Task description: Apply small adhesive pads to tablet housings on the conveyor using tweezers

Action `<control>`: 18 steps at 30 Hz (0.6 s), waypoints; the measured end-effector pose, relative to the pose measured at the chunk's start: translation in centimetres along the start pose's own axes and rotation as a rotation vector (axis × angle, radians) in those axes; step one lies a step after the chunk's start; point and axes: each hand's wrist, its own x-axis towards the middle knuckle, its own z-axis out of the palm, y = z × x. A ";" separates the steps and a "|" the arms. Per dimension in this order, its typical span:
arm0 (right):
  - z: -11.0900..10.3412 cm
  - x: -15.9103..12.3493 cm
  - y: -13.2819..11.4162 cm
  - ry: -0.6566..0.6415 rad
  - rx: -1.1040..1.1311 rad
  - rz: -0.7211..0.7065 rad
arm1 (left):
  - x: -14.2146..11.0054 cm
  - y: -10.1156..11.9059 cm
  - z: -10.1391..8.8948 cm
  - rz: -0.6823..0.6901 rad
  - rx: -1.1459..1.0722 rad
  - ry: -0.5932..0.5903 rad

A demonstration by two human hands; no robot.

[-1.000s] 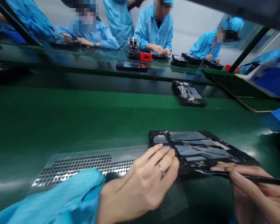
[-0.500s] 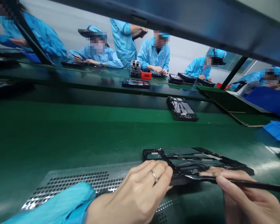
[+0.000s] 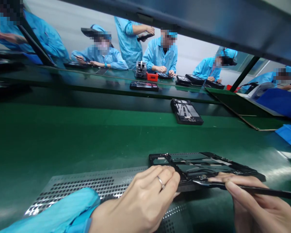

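In front of me lies an opened tablet (image 3: pixel 199 163) in a thick black frame, its thin cables and grey panels exposed. My left hand (image 3: pixel 145 195), with a ring on one finger, grips its near left corner; the fingertips are partly hidden. My right hand (image 3: pixel 262 202) pinches black tweezers (image 3: pixel 252 188) between thumb and fingers. The metal tips of the tweezers reach the tablet's near edge, and a fingertip rests close by on the frame. Beneath my left arm is a perforated sheet (image 3: pixel 92 184) with rows of small dark squares.
Another opened tablet (image 3: pixel 186 111) lies farther off on the green surface (image 3: pixel 87 136). One more tablet (image 3: pixel 144 85) sits on the ledge behind. A blue bin (image 3: pixel 289 134) is at the right. Co-workers in blue work across the bench; a beam (image 3: pixel 184 26) crosses overhead.
Both hands and the near tablet keep almost the same place. The farther tablet has shifted slightly left, and the one on the ledge slightly right. Some co-workers' hands have moved.
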 end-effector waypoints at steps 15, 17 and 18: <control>-0.5 0.0 0.3 -0.118 0.019 -0.049 | 0.0 0.0 0.1 0.013 -0.004 0.023; -0.6 0.0 0.2 -0.121 0.015 -0.077 | -0.2 0.0 0.1 0.008 -0.004 0.028; -0.6 0.1 0.2 -0.121 0.015 -0.091 | -0.2 0.0 0.1 0.006 -0.006 0.028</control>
